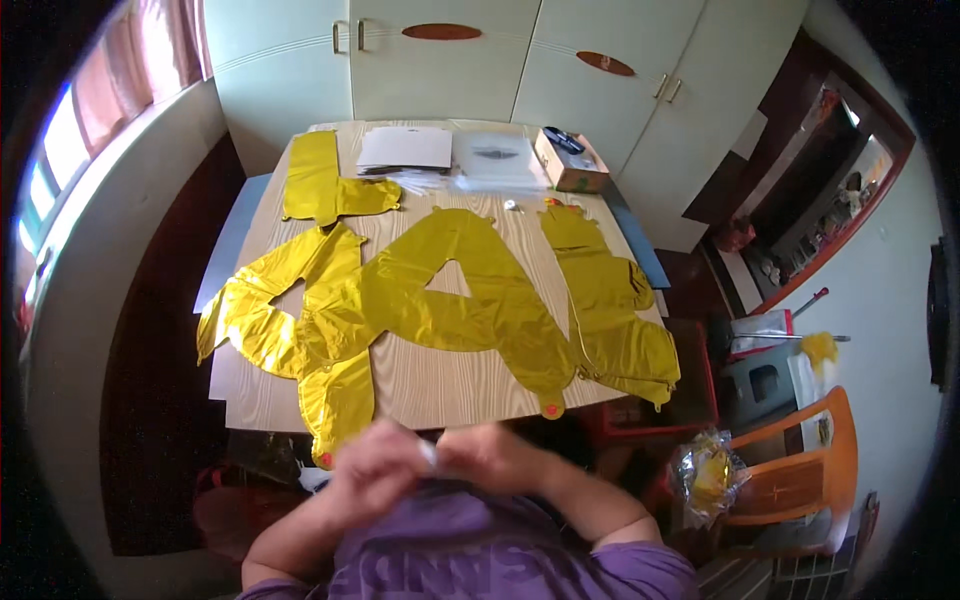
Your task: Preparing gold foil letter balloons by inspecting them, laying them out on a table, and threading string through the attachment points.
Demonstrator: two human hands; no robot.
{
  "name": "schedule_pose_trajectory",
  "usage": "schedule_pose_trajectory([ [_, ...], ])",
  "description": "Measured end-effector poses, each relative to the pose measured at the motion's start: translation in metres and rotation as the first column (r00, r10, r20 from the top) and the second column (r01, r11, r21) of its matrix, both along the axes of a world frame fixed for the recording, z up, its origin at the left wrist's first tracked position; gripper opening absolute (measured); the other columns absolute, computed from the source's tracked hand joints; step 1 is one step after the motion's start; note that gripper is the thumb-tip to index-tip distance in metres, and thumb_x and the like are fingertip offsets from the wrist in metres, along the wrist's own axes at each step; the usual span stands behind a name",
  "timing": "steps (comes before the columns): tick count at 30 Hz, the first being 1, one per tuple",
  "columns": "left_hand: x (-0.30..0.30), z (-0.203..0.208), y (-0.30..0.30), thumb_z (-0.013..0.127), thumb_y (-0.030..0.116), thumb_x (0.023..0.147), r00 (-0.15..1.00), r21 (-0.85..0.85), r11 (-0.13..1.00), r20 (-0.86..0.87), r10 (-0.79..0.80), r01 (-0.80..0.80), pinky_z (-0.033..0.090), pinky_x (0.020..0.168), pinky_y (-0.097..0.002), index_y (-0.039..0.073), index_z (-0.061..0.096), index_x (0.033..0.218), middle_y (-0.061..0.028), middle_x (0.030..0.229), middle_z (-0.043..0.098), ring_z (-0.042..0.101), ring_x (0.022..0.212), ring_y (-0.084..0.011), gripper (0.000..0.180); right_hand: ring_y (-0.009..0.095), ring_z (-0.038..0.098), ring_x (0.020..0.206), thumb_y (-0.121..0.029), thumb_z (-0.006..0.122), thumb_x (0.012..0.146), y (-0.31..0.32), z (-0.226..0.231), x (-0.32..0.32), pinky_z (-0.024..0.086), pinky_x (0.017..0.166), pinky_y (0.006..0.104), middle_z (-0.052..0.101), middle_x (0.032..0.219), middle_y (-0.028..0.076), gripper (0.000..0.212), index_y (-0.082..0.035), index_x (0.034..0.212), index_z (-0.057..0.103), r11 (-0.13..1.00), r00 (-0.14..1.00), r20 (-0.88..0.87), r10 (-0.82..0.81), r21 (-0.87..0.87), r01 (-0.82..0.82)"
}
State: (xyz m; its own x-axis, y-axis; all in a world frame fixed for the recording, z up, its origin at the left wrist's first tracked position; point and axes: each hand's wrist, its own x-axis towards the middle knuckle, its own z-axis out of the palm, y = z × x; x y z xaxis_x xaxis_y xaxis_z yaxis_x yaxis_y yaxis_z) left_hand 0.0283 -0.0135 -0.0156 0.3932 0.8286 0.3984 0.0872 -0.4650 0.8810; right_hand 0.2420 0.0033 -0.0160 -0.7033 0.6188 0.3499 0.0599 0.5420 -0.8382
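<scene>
My left hand (pixel 378 462) and my right hand (pixel 492 456) meet in front of my chest, just off the table's near edge, both somewhat blurred. Their closed fingers pinch a small white piece (pixel 429 456) between them; its kind is too small and smeared to make out. Beyond my hands, flat gold foil balloons in letter or number shapes cover the table. One angular foil balloon (pixel 330 310) reaches down close to my left hand. A wide foil balloon (pixel 450 325) with a triangular hole lies in the middle, a partly folded one (pixel 610 310) at the right, and a corner-shaped one (pixel 315 180) far left.
At the table's far side are a stack of white card (pixel 405 148), clear plastic sheets (pixel 498 160) and a small box (pixel 572 162) with dark items. A wooden chair (pixel 790 480) with a clear packet of gold foil (pixel 708 470) stands at my right. Cabinets (pixel 430 80) line the back.
</scene>
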Motion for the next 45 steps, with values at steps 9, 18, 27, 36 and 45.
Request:
schedule_pose_trajectory([
  [9, -0.005, 0.008, 0.017, 0.068, 0.001, 0.078, 0.951, 0.059, 0.977, -0.223, 0.214, -0.205, 0.046, 0.07, -0.0333, 0.006, 0.071, 0.091, -0.0083, 0.084, 0.066, 0.061, 0.077, -0.0245, 0.015, 0.03, 0.062, 0.07, -0.013, 0.059, 0.09, -0.007, 0.001, -0.008, 0.048, 0.064, 0.0366, 0.058, 0.074, 0.014, 0.012, -0.003, 0.085, 0.058, 0.987, 0.991, -0.038, 0.127, -0.094, -0.13],
  [18, -0.003, 0.002, 0.021, 0.067, 0.003, 0.081, 0.959, 0.111, 0.989, -0.256, 0.124, -0.098, 0.046, 0.066, -0.0322, 0.005, 0.071, 0.091, -0.0091, 0.084, 0.066, 0.06, 0.073, -0.0225, 0.011, 0.03, 0.06, 0.075, -0.001, 0.062, 0.076, -0.006, 0.01, -0.002, 0.048, 0.068, 0.0374, 0.057, 0.078, 0.013, 0.015, -0.005, 0.09, 0.061, 0.982, 0.978, -0.094, 0.188, -0.012, -0.19],
  [27, 0.0, -0.01, 0.021, 0.07, 0.003, 0.081, 0.979, 0.051, 0.998, -0.203, -0.016, 0.026, 0.046, 0.068, -0.0313, 0.001, 0.069, 0.092, -0.0101, 0.083, 0.064, 0.059, 0.077, -0.0235, 0.012, 0.03, 0.061, 0.074, -0.006, 0.062, 0.083, 0.003, 0.014, 0.002, 0.049, 0.065, 0.0364, 0.058, 0.076, 0.012, 0.006, -0.004, 0.088, 0.058, 0.999, 0.981, -0.189, 0.033, 0.031, -0.028],
  [36, 0.009, 0.013, 0.009, 0.07, 0.003, 0.079, 0.97, 0.045, 0.994, -0.227, -0.084, 0.096, 0.047, 0.068, -0.0335, 0.004, 0.068, 0.087, -0.0086, 0.082, 0.065, 0.062, 0.077, -0.0226, 0.008, 0.028, 0.061, 0.072, -0.008, 0.061, 0.086, 0.019, 0.02, 0.005, 0.048, 0.065, 0.0355, 0.057, 0.077, 0.013, 0.005, -0.004, 0.086, 0.058, 0.994, 0.99, -0.094, -0.107, -0.045, 0.103],
  [45, 0.019, 0.003, 0.008, 0.067, -0.001, 0.077, 0.97, 0.063, 0.983, -0.183, -0.159, 0.173, 0.042, 0.074, -0.037, 0.007, 0.069, 0.09, -0.0065, 0.08, 0.062, 0.059, 0.075, -0.0237, 0.016, 0.032, 0.06, 0.069, -0.011, 0.061, 0.088, 0.03, 0.021, 0.006, 0.047, 0.062, 0.0377, 0.056, 0.074, 0.016, 0.008, -0.005, 0.087, 0.057, 0.95, 0.951, 0.004, -0.31, 0.045, 0.309],
])
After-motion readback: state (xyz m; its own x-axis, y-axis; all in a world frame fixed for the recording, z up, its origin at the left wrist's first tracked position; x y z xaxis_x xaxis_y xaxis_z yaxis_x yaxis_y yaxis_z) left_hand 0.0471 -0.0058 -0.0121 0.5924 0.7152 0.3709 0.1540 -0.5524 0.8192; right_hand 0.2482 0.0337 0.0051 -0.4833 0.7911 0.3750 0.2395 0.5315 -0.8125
